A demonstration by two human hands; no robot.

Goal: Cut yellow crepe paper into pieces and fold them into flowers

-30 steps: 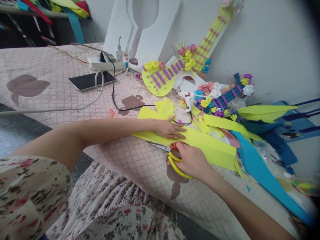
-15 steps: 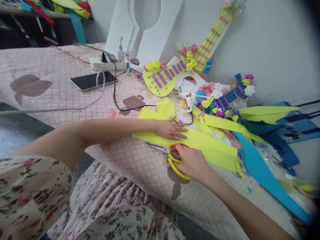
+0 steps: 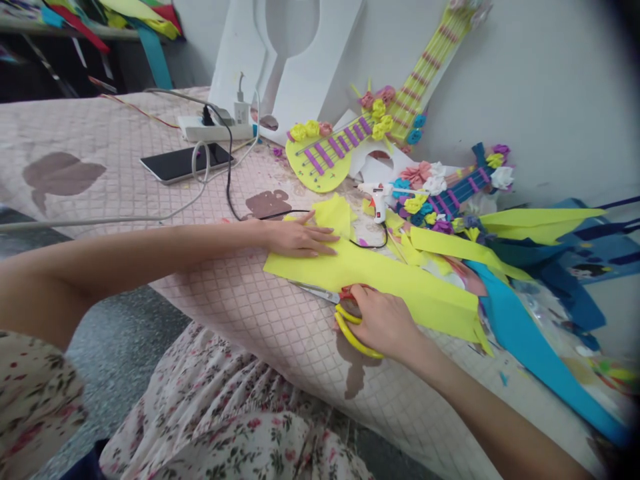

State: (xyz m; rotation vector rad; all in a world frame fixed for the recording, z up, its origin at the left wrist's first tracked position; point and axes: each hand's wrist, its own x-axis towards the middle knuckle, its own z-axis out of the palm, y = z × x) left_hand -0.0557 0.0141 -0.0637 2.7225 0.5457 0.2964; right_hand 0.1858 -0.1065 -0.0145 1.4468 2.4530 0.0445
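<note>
A long yellow strip of crepe paper or felt lies across the table in front of me. My left hand rests flat on its left part, fingers spread. In my right hand is a pair of scissors with red and yellow handles. Their blades point left along the strip's near edge, low against the tablecloth, and look nearly closed. Smaller yellow pieces lie just beyond my left hand.
A white glue gun with a black cord lies behind the strip. Beyond it lean a yellow paper guitar and a blue one. A phone and power strip are at the back left; a blue strip lies right.
My left hand has slid left and slightly away from me along the yellow strip. My right hand and the scissors have stayed almost in place.
</note>
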